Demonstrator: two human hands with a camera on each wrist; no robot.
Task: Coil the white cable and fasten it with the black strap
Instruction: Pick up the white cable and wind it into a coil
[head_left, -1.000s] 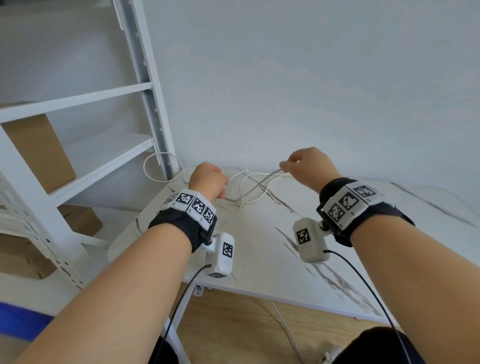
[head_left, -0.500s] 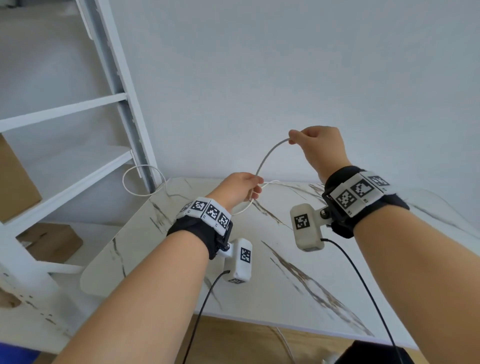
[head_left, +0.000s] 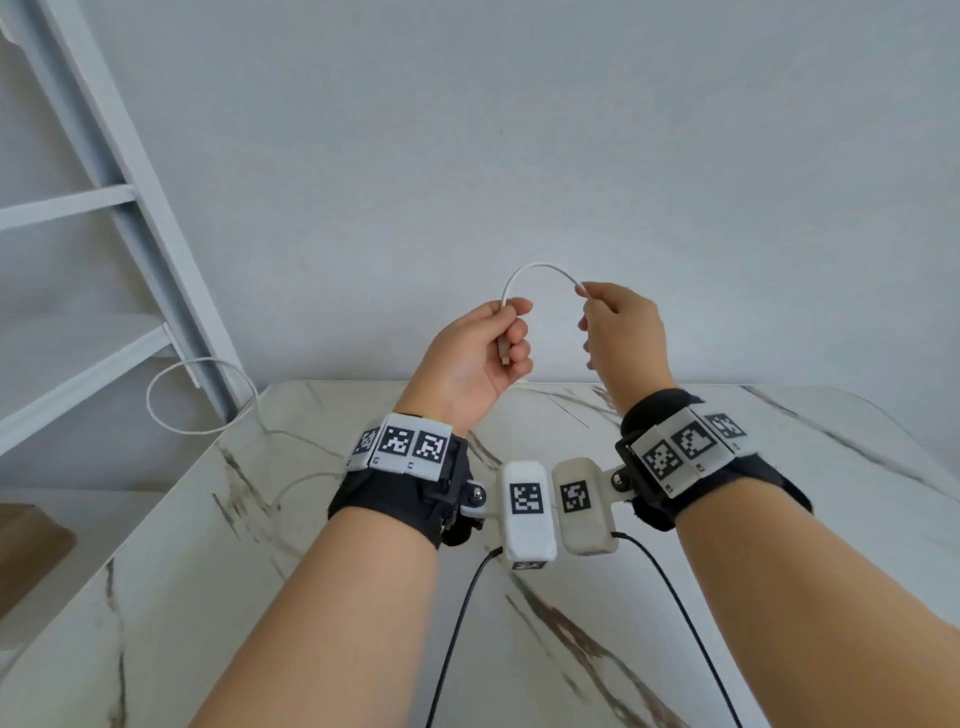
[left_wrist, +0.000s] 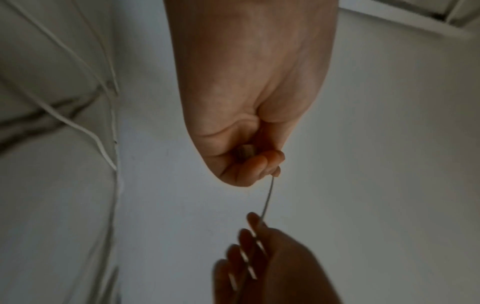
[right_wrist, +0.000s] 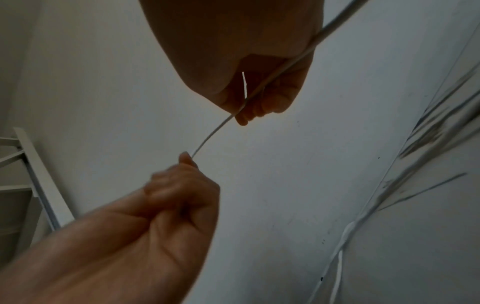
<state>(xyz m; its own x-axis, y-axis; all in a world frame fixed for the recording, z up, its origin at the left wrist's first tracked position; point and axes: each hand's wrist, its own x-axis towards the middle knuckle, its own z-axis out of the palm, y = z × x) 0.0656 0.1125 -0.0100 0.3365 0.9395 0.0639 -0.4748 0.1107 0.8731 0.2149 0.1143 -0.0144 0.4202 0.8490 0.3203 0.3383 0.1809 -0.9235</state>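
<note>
A thin white cable (head_left: 537, 268) arches between my two hands, which are raised above the marble table (head_left: 363, 597). My left hand (head_left: 488, 345) grips the cable in curled fingers, with a plug end inside the fist (left_wrist: 245, 152). My right hand (head_left: 608, 317) pinches the cable between thumb and forefinger (right_wrist: 241, 115). More of the cable (head_left: 171, 395) trails in a loop off the table's far left corner, next to the shelf. In the wrist views a short taut stretch (left_wrist: 267, 199) (right_wrist: 210, 136) joins the hands. No black strap shows in any view.
A white metal shelf unit (head_left: 130, 218) stands at the left, close to the table's corner. A plain grey wall (head_left: 519, 130) rises behind the table. Brown cardboard (head_left: 26, 545) lies on the floor at the left. Black leads (head_left: 452, 639) hang from my wrist cameras.
Both hands have risen from the tabletop and come closer together. The span of cable between them has shortened into a small arch, and the left hand now holds the plug end upright.
</note>
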